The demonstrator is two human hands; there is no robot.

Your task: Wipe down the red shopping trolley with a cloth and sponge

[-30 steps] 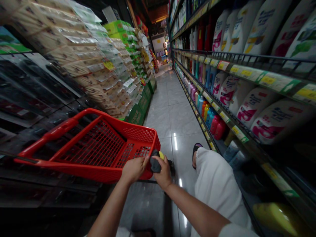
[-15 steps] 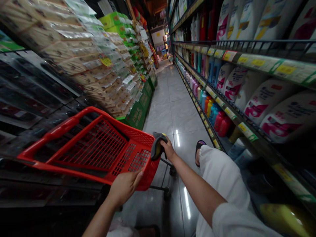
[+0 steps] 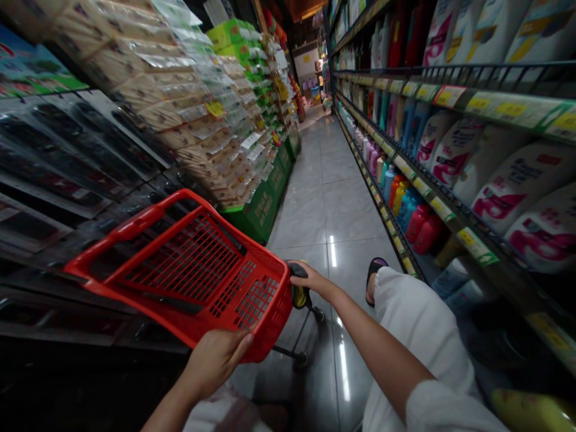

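A red shopping cart [image 3: 275,315] with a latticed plastic basket stands at an angle before me, its basket bare inside. My left hand [image 3: 218,360] is closed on the near rim of the basket, thumb along the edge and the other fingers mostly hidden. At the basket's right end, my right hand [image 3: 312,281] is wrapped round a dark grey and yellow hand-sized item [image 3: 300,295], whose kind I cannot make out. That item hangs just outside the basket wall, close to or touching it.
Shelves of shampoo bottles [image 3: 517,186] line the right side. Stacked tissue packs [image 3: 180,102] rise on the left above a green carton base [image 3: 256,219]. Packaged goods [image 3: 81,144] hang at far left. A tiled aisle floor [image 3: 310,198] runs ahead between them.
My right hand has tipped the grey and yellow item downward, from upright over the basket's end to hanging outside it. The view has shifted slightly left.
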